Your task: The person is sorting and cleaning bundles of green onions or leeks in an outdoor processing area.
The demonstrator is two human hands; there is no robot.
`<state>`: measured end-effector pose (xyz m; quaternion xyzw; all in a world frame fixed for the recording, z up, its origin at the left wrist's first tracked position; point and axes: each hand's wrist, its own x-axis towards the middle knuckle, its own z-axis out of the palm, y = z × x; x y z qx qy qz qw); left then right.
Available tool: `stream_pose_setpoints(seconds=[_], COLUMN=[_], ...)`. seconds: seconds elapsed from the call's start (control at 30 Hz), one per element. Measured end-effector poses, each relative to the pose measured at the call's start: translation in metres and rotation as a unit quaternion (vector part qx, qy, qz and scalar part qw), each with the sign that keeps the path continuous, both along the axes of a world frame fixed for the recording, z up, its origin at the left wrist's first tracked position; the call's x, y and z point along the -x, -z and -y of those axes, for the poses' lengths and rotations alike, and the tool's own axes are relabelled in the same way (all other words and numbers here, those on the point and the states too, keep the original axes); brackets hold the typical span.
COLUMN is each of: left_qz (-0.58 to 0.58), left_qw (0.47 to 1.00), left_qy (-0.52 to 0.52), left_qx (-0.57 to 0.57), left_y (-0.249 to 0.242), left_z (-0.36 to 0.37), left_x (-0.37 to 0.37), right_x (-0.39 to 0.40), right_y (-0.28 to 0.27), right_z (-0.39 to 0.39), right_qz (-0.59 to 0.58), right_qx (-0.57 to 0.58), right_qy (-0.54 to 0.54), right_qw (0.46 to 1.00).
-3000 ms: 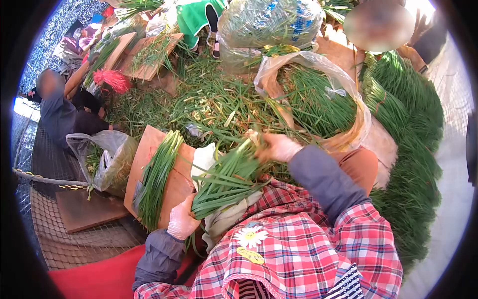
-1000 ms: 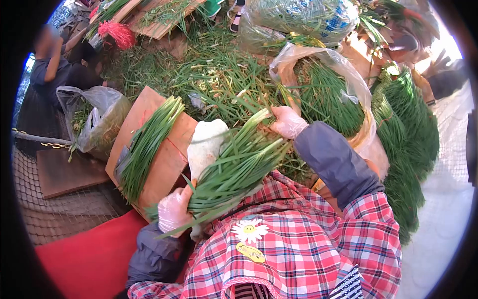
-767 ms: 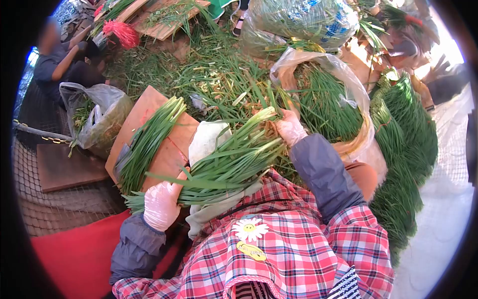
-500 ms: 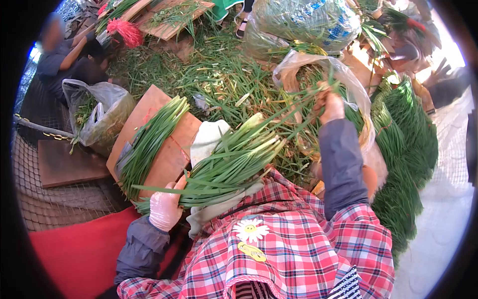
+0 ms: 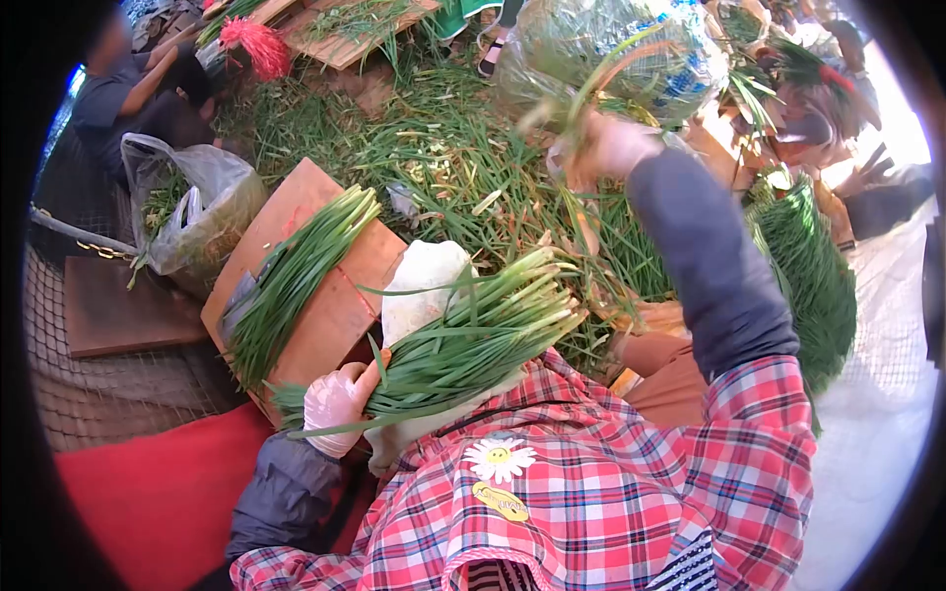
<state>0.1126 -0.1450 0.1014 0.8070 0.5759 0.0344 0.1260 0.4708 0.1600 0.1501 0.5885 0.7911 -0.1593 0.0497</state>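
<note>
A bundle of long green stalks with pale ends (image 5: 483, 325) lies across my lap on a whitish cloth (image 5: 424, 286). My left hand (image 5: 338, 402), in a thin pale glove, is closed round the leafy end of this bundle. My right hand (image 5: 616, 148) is raised beyond the bundle and blurred by motion. A few long yellowish-green leaves (image 5: 601, 79) stick out of its closed fingers. To the left, a second green bundle (image 5: 301, 271) rests on a brown board (image 5: 365, 276).
Loose stalks and trimmings (image 5: 443, 148) cover the ground ahead. Plastic bags stand at the left (image 5: 217, 207) and at the top (image 5: 680, 59). More green bundles (image 5: 813, 276) lie at the right. One person (image 5: 128, 98) sits at the upper left.
My right hand has moved up and to the left, carrying loose leaves. My left hand has stayed on the bundle. The clear bag's raised rim near my right arm has dropped or is now covered.
</note>
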Motion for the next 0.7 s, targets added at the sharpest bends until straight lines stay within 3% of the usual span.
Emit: stream_pose_setpoints(seconds=[0.03,0.07,0.13,0.2,0.27,0.4,0.5,0.6,0.7], left_qz=[-0.004,-0.01,-0.023,-0.035,-0.042,-0.012,-0.007,-0.011,-0.01], left_qw=[1.0,1.0,0.999,0.999,0.999,1.0,1.0,1.0,1.0], left_qy=[0.004,0.008,0.02,0.027,0.031,0.026,0.022,0.02,0.018], left_qx=[0.002,-0.006,-0.012,-0.013,-0.004,-0.004,-0.021,-0.015,-0.006], left_y=[-0.003,-0.006,-0.01,-0.013,-0.016,-0.016,-0.011,-0.015,-0.013], left_z=[-0.002,-0.005,-0.005,-0.007,-0.01,-0.01,-0.007,-0.008,-0.006], left_x=[0.0,0.0,-0.001,-0.002,-0.002,-0.003,-0.004,-0.005,-0.001], right_x=[0.008,0.015,0.015,0.027,0.045,0.044,0.051,0.061,0.049], right_y=[0.015,0.033,0.03,0.065,0.06,0.072,0.058,0.049,0.061], right_z=[0.019,0.03,0.068,0.1,0.118,0.123,0.119,0.115,0.087], right_qz=[0.083,0.116,-0.136,-0.292,-0.05,-0.049,0.018,0.056,0.068], right_qx=[0.077,0.097,0.095,0.016,0.067,0.016,-0.035,0.018,-0.063], right_qy=[-0.076,-0.059,-0.119,-0.236,-0.268,-0.258,-0.292,-0.25,-0.184], right_qw=[0.991,0.987,0.979,0.927,0.96,0.965,0.956,0.967,0.979])
